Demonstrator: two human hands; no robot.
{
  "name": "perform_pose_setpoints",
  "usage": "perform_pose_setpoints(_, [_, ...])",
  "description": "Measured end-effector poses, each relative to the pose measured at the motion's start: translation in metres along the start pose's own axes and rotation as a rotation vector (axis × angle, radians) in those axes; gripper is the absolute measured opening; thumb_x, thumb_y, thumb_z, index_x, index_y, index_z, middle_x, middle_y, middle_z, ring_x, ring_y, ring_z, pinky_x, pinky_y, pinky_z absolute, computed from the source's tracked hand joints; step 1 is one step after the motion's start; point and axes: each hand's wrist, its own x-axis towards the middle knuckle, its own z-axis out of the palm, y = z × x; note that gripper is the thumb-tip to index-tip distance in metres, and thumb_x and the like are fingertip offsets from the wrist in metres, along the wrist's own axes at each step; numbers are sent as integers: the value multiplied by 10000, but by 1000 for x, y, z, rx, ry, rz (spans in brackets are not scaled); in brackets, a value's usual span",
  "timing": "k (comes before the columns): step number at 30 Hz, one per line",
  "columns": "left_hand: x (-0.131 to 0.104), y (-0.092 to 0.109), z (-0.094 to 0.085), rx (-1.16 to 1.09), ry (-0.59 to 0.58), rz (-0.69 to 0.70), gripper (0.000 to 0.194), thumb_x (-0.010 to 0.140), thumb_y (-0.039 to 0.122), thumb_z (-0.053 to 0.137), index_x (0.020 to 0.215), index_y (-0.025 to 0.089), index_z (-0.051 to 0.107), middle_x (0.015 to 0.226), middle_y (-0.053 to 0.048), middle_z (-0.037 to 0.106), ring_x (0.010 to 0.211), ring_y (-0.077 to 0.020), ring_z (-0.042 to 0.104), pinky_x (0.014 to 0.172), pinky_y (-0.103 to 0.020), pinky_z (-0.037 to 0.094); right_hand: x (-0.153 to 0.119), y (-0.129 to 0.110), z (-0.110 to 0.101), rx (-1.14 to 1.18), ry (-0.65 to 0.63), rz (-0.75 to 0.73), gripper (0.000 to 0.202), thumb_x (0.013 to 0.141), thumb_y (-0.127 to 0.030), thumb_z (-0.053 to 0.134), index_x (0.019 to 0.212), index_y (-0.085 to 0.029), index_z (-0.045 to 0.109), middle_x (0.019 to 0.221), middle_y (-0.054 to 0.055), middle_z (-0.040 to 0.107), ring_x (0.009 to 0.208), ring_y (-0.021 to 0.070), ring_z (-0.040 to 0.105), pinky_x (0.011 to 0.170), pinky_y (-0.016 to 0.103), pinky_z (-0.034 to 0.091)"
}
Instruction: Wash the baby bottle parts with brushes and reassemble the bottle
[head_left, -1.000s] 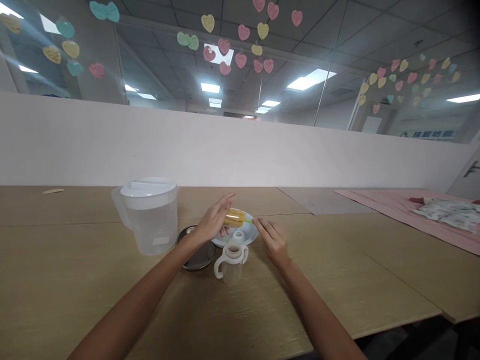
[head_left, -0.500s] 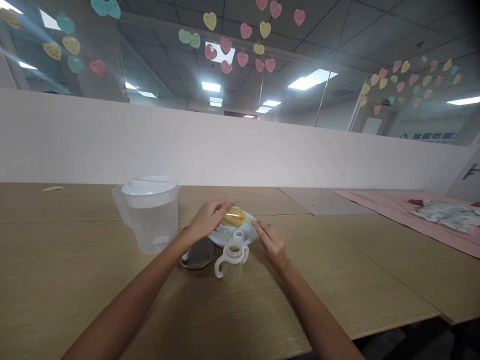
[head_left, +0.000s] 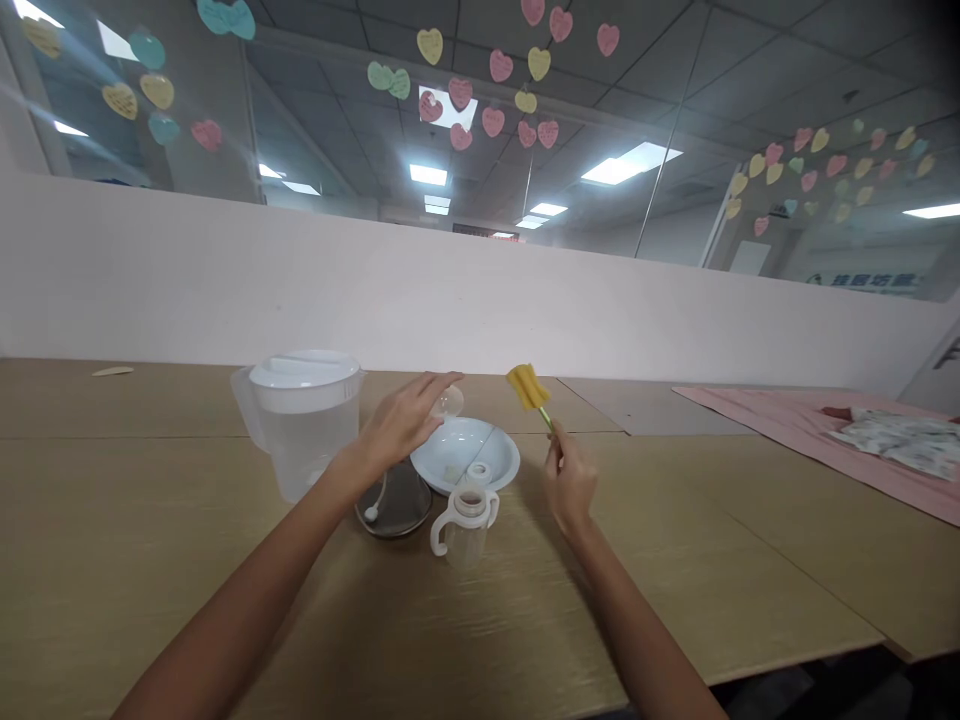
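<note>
My left hand is closed around a small clear cup-shaped cover, held tilted above the far left rim of a white bowl. My right hand grips the thin green handle of a yellow sponge brush, its head raised to the right of the bowl. Inside the bowl sits a small white ring-like part, along with something pale I cannot make out. In front of the bowl a clear baby bottle with white side handles stands upright, its top uncovered.
A lidded translucent pitcher stands left of the bowl. Beside the bottle lies a dark round tray with a white tube and weighted end on it. A pink cloth covers the table's far right. A white wall runs behind.
The yellow sponge has come out of the clear cover. My right hand has moved right and up with the brush, while my left hand keeps the cover near the bowl.
</note>
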Motion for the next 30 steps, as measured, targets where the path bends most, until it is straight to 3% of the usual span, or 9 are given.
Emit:
perform_pose_setpoints(4, [0,10,6,-252,-25,-53,694,704,246,668,1309,252,327,1162,-53,554,1059,-206,547,922,-339,453,-4,-7,-1,137,-80,-260,406,845,-102,375,1202,-179,550,829,73,651,732,133,599,678,224,468])
perform_pose_setpoints(7, [1,24,7,-399,-17,-62,724,653,290,723,1278,261,358,1124,-36,582,1047,-195,560,934,-329,456,-5,-9,0,121,-96,-242,419,845,-104,376,1230,-166,529,792,69,637,687,127,579,640,215,458])
perform_pose_setpoints(11, [3,33,4,-470,76,-52,690,643,323,734,1238,246,394,1078,-38,598,1027,-189,571,951,-342,449,-1,-1,-2,102,-152,-276,398,827,-122,391,1173,-174,580,748,61,628,668,130,574,633,225,460])
perform_pose_setpoints(16, [6,25,-2,-229,144,-11,416,743,276,639,1135,235,505,1107,-44,569,1028,-199,549,910,-335,455,-1,-4,-7,155,-165,-384,406,793,-112,402,1142,-179,600,757,60,631,673,125,576,606,224,450])
perform_pose_setpoints(19, [5,11,-9,-15,148,-47,362,794,216,548,1154,230,505,1107,-46,555,1022,-204,546,886,-326,445,-1,-7,-8,140,-109,-304,364,810,-116,403,1100,-173,617,723,53,628,627,114,565,582,218,432])
perform_pose_setpoints(21, [3,0,-13,92,54,-113,423,780,202,549,1197,219,479,1143,-63,554,1015,-222,555,865,-332,443,1,-6,-8,116,-21,-181,330,829,-126,408,1081,-154,619,695,52,624,577,108,543,558,216,417])
perform_pose_setpoints(24, [-4,-15,-12,211,-219,-250,497,708,226,619,1190,202,497,1131,-97,595,993,-266,577,816,-342,448,4,-3,-7,81,33,-79,307,847,-143,412,1075,-144,618,693,56,630,558,112,534,555,220,409])
perform_pose_setpoints(27, [-11,-24,-5,317,-479,-375,490,634,213,661,1112,184,559,1017,-128,649,915,-291,609,729,-330,457,4,-5,-7,67,-25,-109,304,854,-147,410,1076,-146,617,664,43,621,554,116,533,546,220,397])
perform_pose_setpoints(30, [-15,-27,2,313,-635,-447,513,559,211,704,1057,180,586,964,-129,667,806,-278,630,635,-296,450,2,-8,-6,74,-74,-160,297,851,-143,414,1065,-135,620,682,48,630,594,125,553,571,222,404])
